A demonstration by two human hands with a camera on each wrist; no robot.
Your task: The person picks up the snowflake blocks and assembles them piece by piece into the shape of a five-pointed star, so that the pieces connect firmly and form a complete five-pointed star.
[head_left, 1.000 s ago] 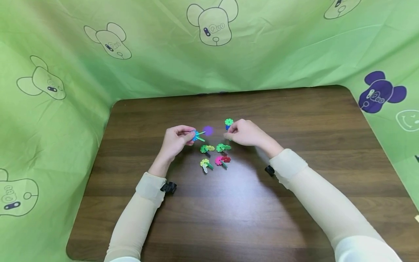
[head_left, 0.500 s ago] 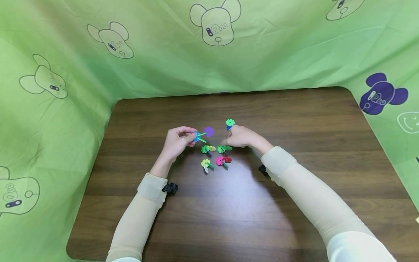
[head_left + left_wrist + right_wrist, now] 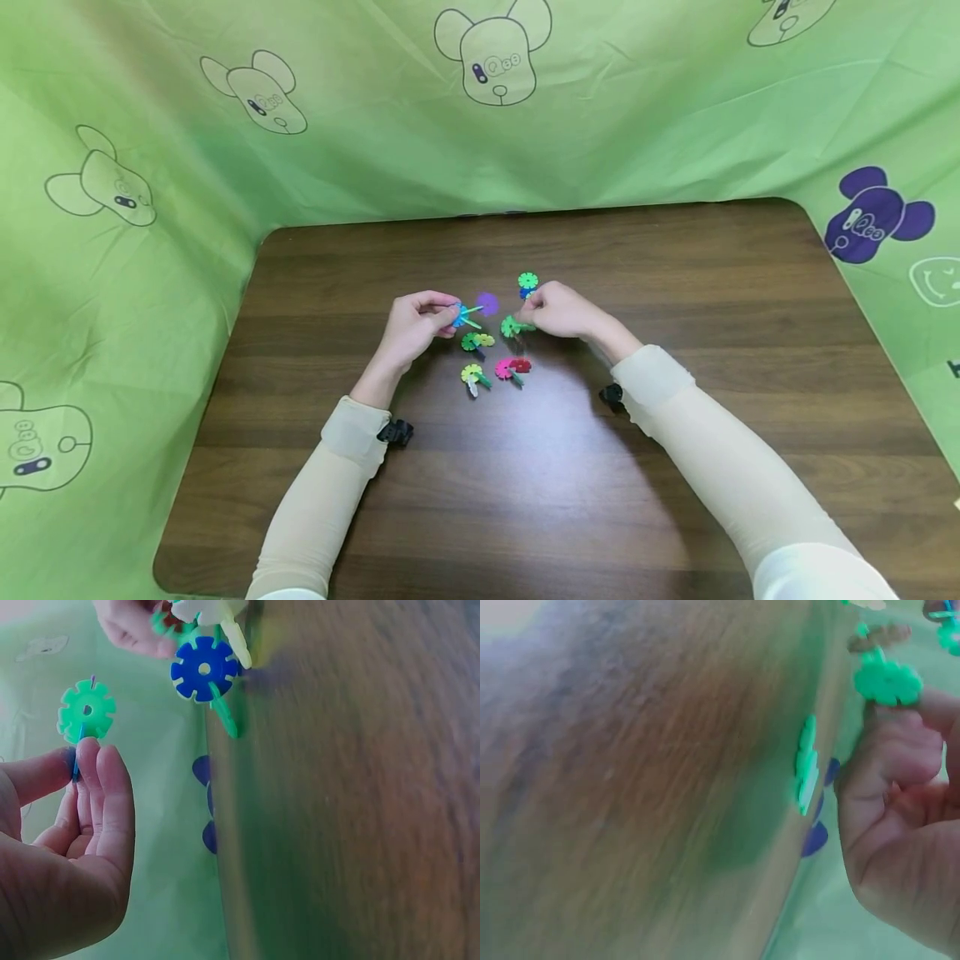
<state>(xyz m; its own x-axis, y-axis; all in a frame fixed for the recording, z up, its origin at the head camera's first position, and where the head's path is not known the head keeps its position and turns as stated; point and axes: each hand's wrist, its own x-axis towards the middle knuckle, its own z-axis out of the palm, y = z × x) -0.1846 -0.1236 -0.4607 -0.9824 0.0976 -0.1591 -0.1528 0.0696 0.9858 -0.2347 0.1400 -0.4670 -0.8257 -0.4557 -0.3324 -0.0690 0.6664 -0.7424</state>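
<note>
My left hand [image 3: 420, 323] pinches a blue snowflake disc [image 3: 459, 315] between thumb and fingers. Slotted into this disc are green discs and, at the far end, a purple disc [image 3: 487, 304]. In the left wrist view a green disc [image 3: 87, 710] stands above the fingertips. My right hand [image 3: 558, 310] grips one edge of a cluster of green snowflake discs [image 3: 510, 327], to the right of the left hand's piece. A brown disc [image 3: 880, 637] juts from that cluster in the right wrist view. Fingers partly hide both held pieces.
Behind the right hand lies a green disc [image 3: 528, 281] with a blue one. Closer to me sit a green-and-yellow cluster [image 3: 470, 342], a yellow cluster [image 3: 471, 373] and a pink-and-red cluster [image 3: 504, 369]. Green cloth hangs behind the wooden table [image 3: 480, 517].
My right hand reached down to the green cluster, took hold of it and raised it slightly from its place in the group. My left hand shifted a little right with its blue disc piece.
</note>
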